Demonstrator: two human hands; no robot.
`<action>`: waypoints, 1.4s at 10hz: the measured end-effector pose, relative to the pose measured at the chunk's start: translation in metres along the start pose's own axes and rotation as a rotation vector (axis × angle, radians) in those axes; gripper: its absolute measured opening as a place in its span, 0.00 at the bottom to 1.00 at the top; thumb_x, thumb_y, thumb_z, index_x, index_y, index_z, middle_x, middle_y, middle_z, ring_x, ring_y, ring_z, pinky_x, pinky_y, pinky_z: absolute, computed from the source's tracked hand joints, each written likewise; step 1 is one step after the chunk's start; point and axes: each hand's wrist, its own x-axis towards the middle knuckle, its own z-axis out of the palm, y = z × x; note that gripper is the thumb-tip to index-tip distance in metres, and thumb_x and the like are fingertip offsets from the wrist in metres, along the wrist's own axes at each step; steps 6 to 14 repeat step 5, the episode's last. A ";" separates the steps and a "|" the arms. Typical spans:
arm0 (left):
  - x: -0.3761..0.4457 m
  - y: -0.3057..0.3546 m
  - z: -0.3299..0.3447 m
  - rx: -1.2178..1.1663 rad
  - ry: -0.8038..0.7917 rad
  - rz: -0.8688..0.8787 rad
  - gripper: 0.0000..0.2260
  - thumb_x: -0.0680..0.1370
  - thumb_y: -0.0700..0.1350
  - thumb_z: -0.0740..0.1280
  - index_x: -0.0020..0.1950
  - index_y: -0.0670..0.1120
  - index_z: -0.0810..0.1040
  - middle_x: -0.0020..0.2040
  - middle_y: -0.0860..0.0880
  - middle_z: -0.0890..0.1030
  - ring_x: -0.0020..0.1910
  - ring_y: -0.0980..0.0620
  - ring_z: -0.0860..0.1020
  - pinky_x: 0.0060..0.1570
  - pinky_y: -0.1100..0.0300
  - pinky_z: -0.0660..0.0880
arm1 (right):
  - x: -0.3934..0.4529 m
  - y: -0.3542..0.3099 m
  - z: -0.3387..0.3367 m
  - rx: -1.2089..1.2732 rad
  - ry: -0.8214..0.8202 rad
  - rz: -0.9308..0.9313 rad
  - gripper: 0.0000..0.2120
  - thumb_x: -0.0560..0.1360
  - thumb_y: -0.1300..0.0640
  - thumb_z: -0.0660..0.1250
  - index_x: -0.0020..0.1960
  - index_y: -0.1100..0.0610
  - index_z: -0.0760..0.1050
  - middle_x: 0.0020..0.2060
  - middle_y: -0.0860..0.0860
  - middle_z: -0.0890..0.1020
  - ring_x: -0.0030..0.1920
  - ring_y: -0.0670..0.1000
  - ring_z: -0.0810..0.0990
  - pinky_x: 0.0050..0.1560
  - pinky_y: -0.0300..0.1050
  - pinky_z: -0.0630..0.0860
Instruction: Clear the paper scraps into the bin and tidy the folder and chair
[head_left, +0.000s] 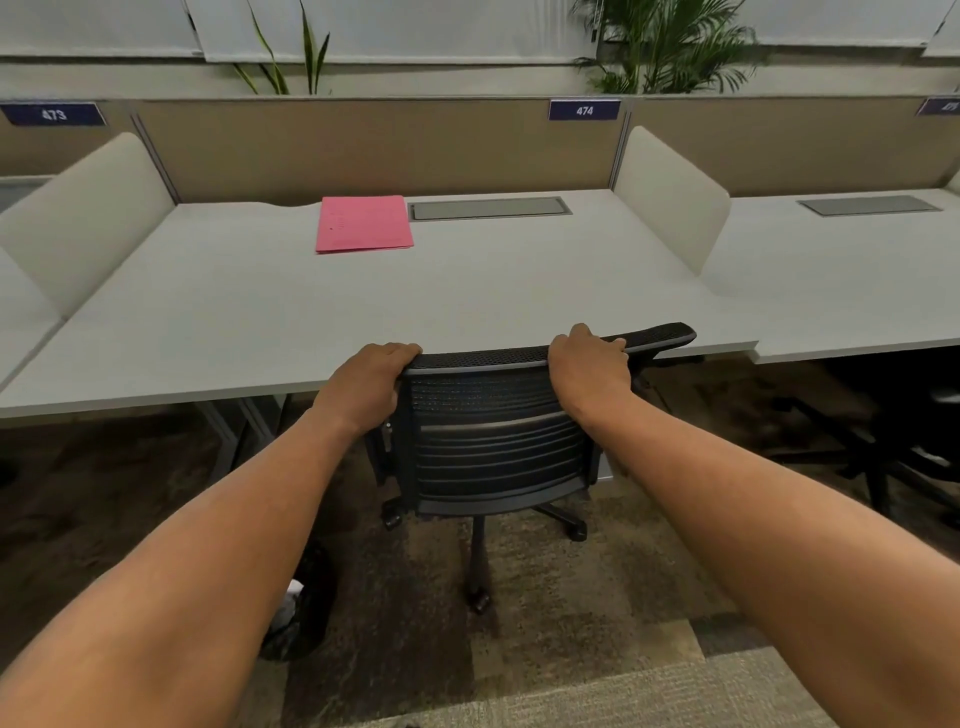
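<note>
A black mesh-backed office chair stands at the front edge of the pale grey desk, its seat tucked under the desktop. My left hand grips the left top corner of the chair's backrest. My right hand grips the top rail of the backrest further right. A closed pink folder lies flat at the back of the desk, beside a grey cable hatch. A dark bin with white paper in it shows on the floor, partly hidden behind my left forearm.
Beige dividers stand on both sides of the desk, with a tan partition behind labelled 474. Another black chair base sits under the desk to the right. Carpet floor spreads below; plants rise behind the partition.
</note>
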 end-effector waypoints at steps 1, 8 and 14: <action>0.000 0.004 -0.003 0.054 -0.057 -0.034 0.21 0.77 0.42 0.64 0.70 0.49 0.68 0.67 0.47 0.76 0.63 0.45 0.73 0.61 0.50 0.71 | -0.004 0.004 -0.003 0.051 -0.016 -0.012 0.15 0.80 0.60 0.62 0.65 0.63 0.72 0.61 0.60 0.74 0.64 0.72 0.72 0.64 0.66 0.72; 0.015 0.032 -0.066 0.171 0.020 -0.063 0.35 0.76 0.67 0.42 0.78 0.49 0.51 0.79 0.52 0.51 0.78 0.51 0.48 0.72 0.49 0.55 | -0.007 0.012 -0.060 0.065 0.257 -0.192 0.32 0.80 0.37 0.43 0.77 0.56 0.57 0.77 0.59 0.60 0.79 0.64 0.49 0.74 0.69 0.55; 0.015 0.032 -0.066 0.171 0.020 -0.063 0.35 0.76 0.67 0.42 0.78 0.49 0.51 0.79 0.52 0.51 0.78 0.51 0.48 0.72 0.49 0.55 | -0.007 0.012 -0.060 0.065 0.257 -0.192 0.32 0.80 0.37 0.43 0.77 0.56 0.57 0.77 0.59 0.60 0.79 0.64 0.49 0.74 0.69 0.55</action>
